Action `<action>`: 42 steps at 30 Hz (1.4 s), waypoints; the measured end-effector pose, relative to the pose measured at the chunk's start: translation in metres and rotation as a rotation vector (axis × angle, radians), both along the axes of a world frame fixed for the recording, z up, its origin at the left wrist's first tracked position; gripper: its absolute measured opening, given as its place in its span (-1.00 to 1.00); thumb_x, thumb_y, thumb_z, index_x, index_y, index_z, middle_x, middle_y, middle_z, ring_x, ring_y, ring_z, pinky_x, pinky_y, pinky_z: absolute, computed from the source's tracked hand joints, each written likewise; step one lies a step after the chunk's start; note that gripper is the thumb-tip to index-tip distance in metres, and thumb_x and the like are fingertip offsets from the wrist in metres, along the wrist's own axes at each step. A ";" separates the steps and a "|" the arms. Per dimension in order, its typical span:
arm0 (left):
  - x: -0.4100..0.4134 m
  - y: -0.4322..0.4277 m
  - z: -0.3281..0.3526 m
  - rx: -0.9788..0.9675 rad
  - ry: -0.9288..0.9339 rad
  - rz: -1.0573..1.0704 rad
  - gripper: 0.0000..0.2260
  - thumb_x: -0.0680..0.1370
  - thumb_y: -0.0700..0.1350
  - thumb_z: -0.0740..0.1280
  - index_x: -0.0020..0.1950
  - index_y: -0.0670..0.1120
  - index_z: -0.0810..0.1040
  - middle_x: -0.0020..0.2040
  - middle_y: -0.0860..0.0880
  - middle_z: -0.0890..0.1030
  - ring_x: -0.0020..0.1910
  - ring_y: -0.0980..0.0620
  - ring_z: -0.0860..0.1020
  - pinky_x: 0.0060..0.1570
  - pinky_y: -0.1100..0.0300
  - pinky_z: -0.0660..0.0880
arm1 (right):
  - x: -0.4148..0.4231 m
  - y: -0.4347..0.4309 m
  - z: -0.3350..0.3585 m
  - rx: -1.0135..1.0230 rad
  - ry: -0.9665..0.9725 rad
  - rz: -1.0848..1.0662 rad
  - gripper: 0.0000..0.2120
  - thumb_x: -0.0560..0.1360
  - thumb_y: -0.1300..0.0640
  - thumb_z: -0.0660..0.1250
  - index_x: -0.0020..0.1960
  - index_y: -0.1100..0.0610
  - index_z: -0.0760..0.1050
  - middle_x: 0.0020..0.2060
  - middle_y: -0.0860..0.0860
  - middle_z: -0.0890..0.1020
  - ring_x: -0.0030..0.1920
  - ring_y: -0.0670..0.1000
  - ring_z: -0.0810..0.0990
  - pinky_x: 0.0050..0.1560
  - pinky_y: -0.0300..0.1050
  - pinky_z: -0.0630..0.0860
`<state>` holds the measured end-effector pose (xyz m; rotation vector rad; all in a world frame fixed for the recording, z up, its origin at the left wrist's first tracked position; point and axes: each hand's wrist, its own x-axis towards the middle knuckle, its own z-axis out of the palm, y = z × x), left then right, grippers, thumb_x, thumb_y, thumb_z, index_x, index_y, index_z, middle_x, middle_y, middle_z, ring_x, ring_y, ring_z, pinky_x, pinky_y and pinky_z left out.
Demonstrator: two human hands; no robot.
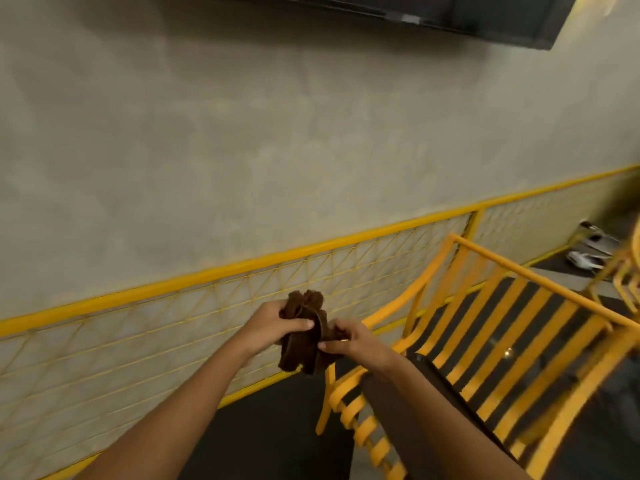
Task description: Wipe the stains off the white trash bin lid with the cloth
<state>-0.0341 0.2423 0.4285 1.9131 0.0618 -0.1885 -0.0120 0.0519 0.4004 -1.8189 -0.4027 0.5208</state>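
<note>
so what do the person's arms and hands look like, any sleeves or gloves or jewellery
Both forearms are bare as far as the picture shows: no sleeves in view, and no gloves on the left hand or the right hand. No watch or bracelet shows at either wrist. A small gold-coloured glint sits at the right hand's fingers, possibly a ring, but it is too blurred to be sure.

Dark rectangular wall panel [460,15], upper right of frame: cut off by top edge. Yellow slatted metal chair [502,327], lower right: runs off frame. Pale objects [592,251] at right edge: blurred, unidentifiable. Bunched dark brown cloth [303,336]: partly hidden by fingers.
</note>
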 end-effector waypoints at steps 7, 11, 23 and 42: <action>0.059 -0.064 -0.040 0.089 -0.039 0.028 -0.76 0.35 -0.17 0.49 -0.11 0.02 0.48 -0.17 0.01 0.59 -0.13 0.02 0.57 -0.19 0.20 0.44 | 0.060 -0.059 -0.038 -0.145 -0.002 -0.113 -0.79 0.43 0.15 0.43 -0.13 0.19 0.40 -0.22 0.05 0.55 -0.15 0.01 0.58 -0.06 -0.06 0.55; 0.100 -0.117 -0.089 0.092 0.058 -0.022 -0.79 0.36 -0.12 0.49 -0.09 0.05 0.53 -0.13 0.03 0.62 -0.12 0.08 0.58 -0.15 0.21 0.47 | 0.100 -0.116 -0.076 -0.258 0.015 -0.094 -0.71 0.38 0.17 0.47 -0.10 0.21 0.36 -0.15 0.10 0.51 -0.11 0.08 0.54 -0.09 0.01 0.50; 0.154 -0.244 -0.306 0.167 0.334 -0.167 -0.60 0.49 -0.12 0.36 0.32 -0.13 0.43 0.26 -0.07 0.51 0.25 -0.03 0.45 0.23 0.08 0.39 | 0.139 -0.246 -0.269 -0.418 0.287 -0.245 -0.70 0.33 0.31 0.44 -0.21 0.04 0.34 -0.21 -0.01 0.51 -0.18 -0.03 0.50 -0.21 -0.23 0.44; 0.138 -0.270 -0.414 0.235 0.534 -0.237 -0.46 0.60 -0.09 0.19 0.51 -0.08 0.03 0.51 -0.08 0.10 0.47 -0.08 0.11 0.42 0.03 0.17 | 0.075 -0.253 -0.444 -0.665 0.550 -0.363 -0.60 0.54 0.06 0.28 0.32 0.20 0.40 0.21 0.15 0.51 0.21 0.14 0.48 0.12 -0.05 0.44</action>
